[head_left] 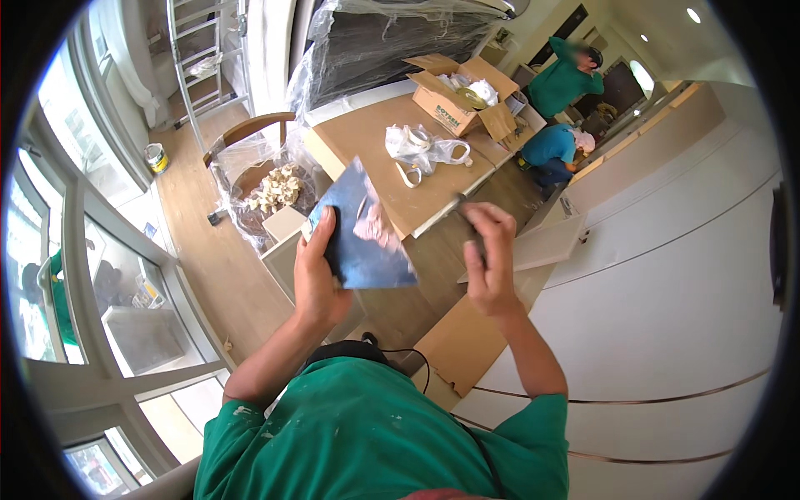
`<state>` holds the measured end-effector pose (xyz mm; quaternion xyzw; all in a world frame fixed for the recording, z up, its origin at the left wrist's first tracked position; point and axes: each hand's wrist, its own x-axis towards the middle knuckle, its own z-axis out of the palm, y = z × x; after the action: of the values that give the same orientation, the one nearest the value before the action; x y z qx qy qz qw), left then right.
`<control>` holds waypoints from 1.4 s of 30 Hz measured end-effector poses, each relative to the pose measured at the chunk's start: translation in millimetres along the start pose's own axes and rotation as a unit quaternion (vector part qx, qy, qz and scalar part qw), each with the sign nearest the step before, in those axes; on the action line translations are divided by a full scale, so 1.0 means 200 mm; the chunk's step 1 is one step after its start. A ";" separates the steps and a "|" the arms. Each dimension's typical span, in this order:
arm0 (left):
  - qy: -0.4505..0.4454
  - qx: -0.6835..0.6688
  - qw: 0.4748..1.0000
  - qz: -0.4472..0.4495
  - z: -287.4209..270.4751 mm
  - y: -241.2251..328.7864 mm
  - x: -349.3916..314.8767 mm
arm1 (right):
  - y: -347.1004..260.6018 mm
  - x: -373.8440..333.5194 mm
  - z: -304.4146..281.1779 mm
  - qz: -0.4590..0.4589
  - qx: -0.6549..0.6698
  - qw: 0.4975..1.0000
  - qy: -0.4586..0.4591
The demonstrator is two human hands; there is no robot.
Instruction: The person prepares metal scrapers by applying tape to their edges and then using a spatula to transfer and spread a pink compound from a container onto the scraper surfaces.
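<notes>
My left hand (316, 279) grips a shiny, mirror-like flat plate (367, 250) by its left edge, thumb on its face. The plate is bluish-grey with pointed corners and bears a pinkish patch that may be a reflection. To the right, and apart from the plate, my right hand (493, 258) is closed around a slim dark tool (463, 202). Its tip points up toward the table. Motion blur and my fingers hide most of the tool, so its kind is unclear.
Ahead, a brown-covered table (358, 133) carries a plastic bag (421, 150) and an open cardboard box (462, 96). A plastic-wrapped chair (250, 175), a ladder (200, 67) and a paint can (156, 158) stand left. Two people (562, 79) are at the far right, beyond a white panel (542, 246).
</notes>
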<state>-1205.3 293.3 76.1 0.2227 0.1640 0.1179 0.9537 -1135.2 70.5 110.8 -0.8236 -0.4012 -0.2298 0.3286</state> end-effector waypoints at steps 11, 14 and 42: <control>0.017 -0.030 0.995 0.091 0.02 -0.09 0.08 | -0.26 -0.04 0.19 0.081 0.203 0.974 0.050; 0.026 0.007 0.997 0.072 0.02 -0.06 0.05 | -0.31 0.00 0.17 0.072 0.176 0.981 -0.035; -0.068 0.399 0.912 0.067 -0.45 -0.13 -0.03 | -0.07 -0.21 0.24 0.253 0.682 0.637 0.255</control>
<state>-1239.2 303.6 -10.5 0.6025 0.1164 0.0909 0.7843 -1164.6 90.4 57.0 -0.3431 -0.1197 0.0007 0.9316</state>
